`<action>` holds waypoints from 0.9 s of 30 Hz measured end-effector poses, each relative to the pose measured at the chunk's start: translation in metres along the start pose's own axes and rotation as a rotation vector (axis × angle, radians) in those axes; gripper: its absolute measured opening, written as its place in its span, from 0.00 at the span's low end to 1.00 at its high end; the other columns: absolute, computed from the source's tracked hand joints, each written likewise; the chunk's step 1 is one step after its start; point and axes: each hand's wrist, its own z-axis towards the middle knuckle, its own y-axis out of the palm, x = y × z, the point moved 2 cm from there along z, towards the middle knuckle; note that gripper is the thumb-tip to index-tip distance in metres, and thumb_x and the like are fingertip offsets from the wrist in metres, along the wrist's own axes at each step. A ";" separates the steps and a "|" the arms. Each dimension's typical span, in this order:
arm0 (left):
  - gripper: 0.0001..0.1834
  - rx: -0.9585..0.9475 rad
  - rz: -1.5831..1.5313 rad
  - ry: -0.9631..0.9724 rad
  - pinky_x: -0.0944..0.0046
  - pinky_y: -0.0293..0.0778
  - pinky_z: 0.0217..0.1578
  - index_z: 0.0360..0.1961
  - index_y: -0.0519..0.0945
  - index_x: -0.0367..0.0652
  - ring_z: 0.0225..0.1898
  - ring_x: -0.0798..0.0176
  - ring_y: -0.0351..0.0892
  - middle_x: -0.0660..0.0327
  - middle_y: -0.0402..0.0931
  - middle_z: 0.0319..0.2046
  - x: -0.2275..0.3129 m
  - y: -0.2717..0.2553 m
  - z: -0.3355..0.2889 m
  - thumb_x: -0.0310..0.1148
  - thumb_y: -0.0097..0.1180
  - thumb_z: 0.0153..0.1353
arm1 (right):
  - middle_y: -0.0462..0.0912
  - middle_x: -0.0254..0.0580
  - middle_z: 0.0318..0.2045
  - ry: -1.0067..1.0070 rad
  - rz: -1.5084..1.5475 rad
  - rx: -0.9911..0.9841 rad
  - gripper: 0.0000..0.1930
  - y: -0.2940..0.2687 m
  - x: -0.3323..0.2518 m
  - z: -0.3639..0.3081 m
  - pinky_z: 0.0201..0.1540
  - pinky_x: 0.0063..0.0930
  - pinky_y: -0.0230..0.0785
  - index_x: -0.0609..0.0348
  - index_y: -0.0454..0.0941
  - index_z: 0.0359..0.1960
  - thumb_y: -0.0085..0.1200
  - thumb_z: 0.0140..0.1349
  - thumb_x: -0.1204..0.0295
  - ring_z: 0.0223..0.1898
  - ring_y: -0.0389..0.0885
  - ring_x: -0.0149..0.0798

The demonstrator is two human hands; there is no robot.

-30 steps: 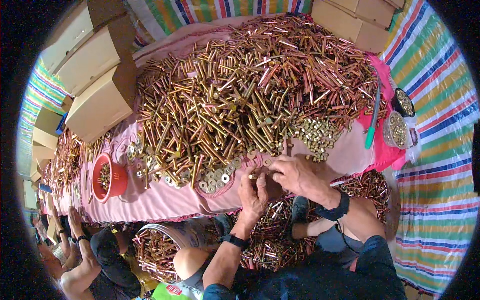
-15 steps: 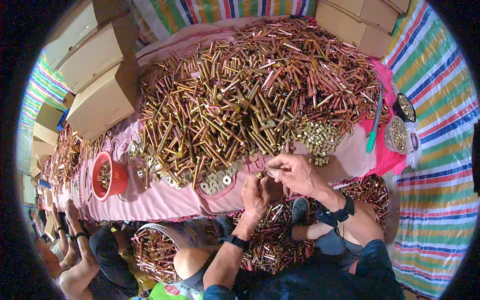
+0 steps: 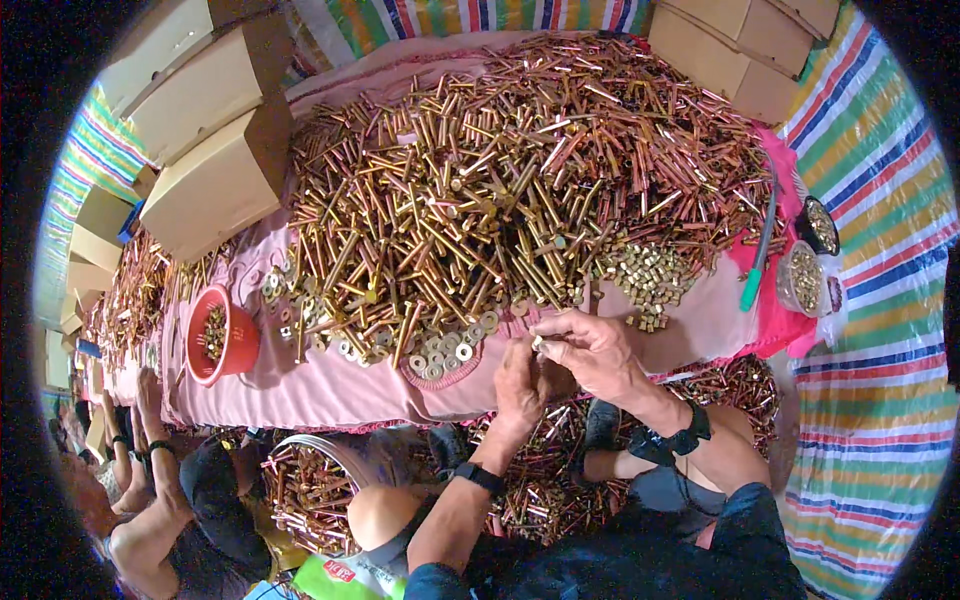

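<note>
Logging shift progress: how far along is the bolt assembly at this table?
Done: finished pieces fill the round bin under the table edge and litter the floor. In hand: the left hand and right hand pinch one small brass piece between them; its kind is too small to tell. Left: the huge heap of loose brass-coloured bolts, flat washers and hex nuts on the pink cloth.

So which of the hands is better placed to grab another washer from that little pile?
Probably the left hand: it sits just beside the washers, while the right hand lies farther over, nearer the nuts.
</note>
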 end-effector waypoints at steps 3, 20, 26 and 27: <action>0.23 0.005 0.005 -0.013 0.48 0.74 0.36 0.55 0.73 0.39 0.36 0.38 0.75 0.46 0.72 0.35 -0.006 -0.003 -0.004 0.21 0.54 0.55 | 0.85 0.42 0.44 -0.283 -0.249 -0.002 0.10 0.007 -0.004 0.001 0.48 0.25 0.76 0.66 0.81 0.45 0.59 0.63 0.82 0.44 0.83 0.32; 0.17 0.002 0.036 0.003 0.46 0.72 0.34 0.53 0.73 0.41 0.35 0.37 0.75 0.47 0.72 0.34 -0.003 0.002 -0.001 0.25 0.54 0.62 | 0.83 0.47 0.43 -0.541 -0.595 -0.052 0.17 0.000 -0.032 0.002 0.45 0.35 0.78 0.60 0.78 0.52 0.59 0.60 0.80 0.45 0.85 0.49; 0.17 0.015 0.005 -0.016 0.47 0.72 0.33 0.51 0.73 0.41 0.33 0.38 0.74 0.47 0.71 0.33 -0.004 0.001 -0.003 0.23 0.55 0.59 | 0.84 0.45 0.42 -0.464 -0.446 -0.043 0.12 -0.002 -0.026 0.003 0.46 0.32 0.79 0.61 0.81 0.46 0.60 0.60 0.80 0.43 0.85 0.46; 0.17 0.006 0.001 -0.010 0.47 0.72 0.33 0.50 0.73 0.41 0.33 0.38 0.74 0.48 0.70 0.33 -0.004 0.000 -0.001 0.23 0.55 0.58 | 0.84 0.44 0.42 -0.434 -0.406 -0.044 0.12 -0.002 -0.025 0.004 0.46 0.32 0.79 0.61 0.82 0.46 0.60 0.60 0.80 0.43 0.85 0.45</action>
